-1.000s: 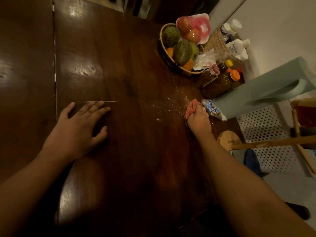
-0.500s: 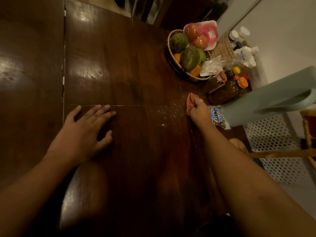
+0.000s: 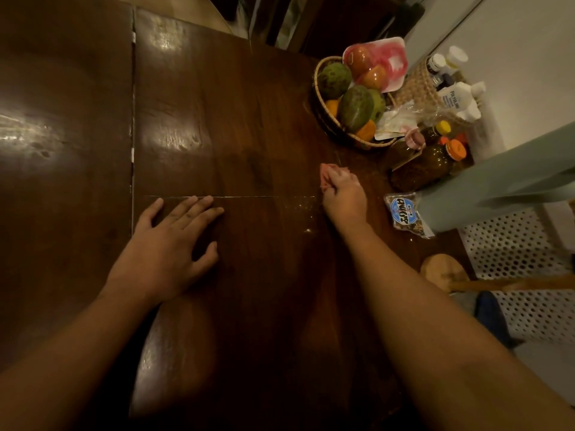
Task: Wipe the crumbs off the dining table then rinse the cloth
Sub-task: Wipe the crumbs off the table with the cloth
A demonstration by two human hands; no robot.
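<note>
A dark wooden dining table fills the view. My right hand grips a bunched pink cloth and presses it on the table, most of the cloth hidden under the fingers. Pale crumbs are scattered just left of that hand, with one larger white speck nearer me. My left hand lies flat on the table with fingers spread, holding nothing.
A wicker basket of fruit stands beyond the right hand. Jars with orange lids and a snack packet sit to its right, near the table edge. White bottles stand in a woven holder at the back right.
My right hand has slid the cloth left, away from the snack packet and towards the crumbs. My left hand stays flat in the same spot.
</note>
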